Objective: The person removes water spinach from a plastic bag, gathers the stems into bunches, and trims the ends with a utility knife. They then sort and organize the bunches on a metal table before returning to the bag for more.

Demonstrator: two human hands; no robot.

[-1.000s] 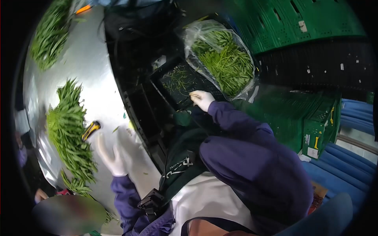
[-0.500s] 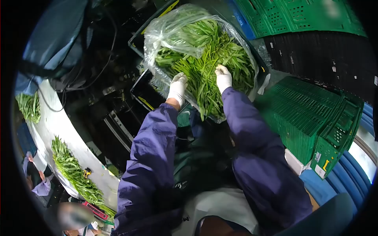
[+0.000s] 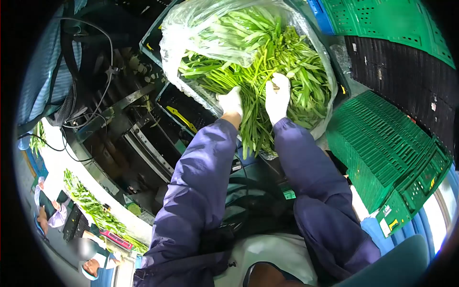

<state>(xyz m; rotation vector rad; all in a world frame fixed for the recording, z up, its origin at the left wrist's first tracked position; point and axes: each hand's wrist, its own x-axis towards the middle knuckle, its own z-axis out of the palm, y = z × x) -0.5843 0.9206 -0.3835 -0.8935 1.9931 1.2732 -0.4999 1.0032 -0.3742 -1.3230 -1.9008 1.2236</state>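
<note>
Leafy green stalks fill a clear plastic bag, which lines a dark crate with yellow tabs at the top centre. My left hand, in a white glove, is closed on some stalks at the near left part of the greens. To its right, my right hand, gloved as well, has its fingers curled over the greens; what lies between them is too small to make out. A bundle of stalks hangs over the bag's near edge between the two hands.
Stacked green crates stand at the right, with black crates behind them. At the left, a white curved belt carries more greens. Co-workers are at the lower left. Cables hang at the upper left.
The view has shifted and brightened. My left hand has moved right, nearer my right hand, onto the stalks. The fingers of my right hand have curled more.
</note>
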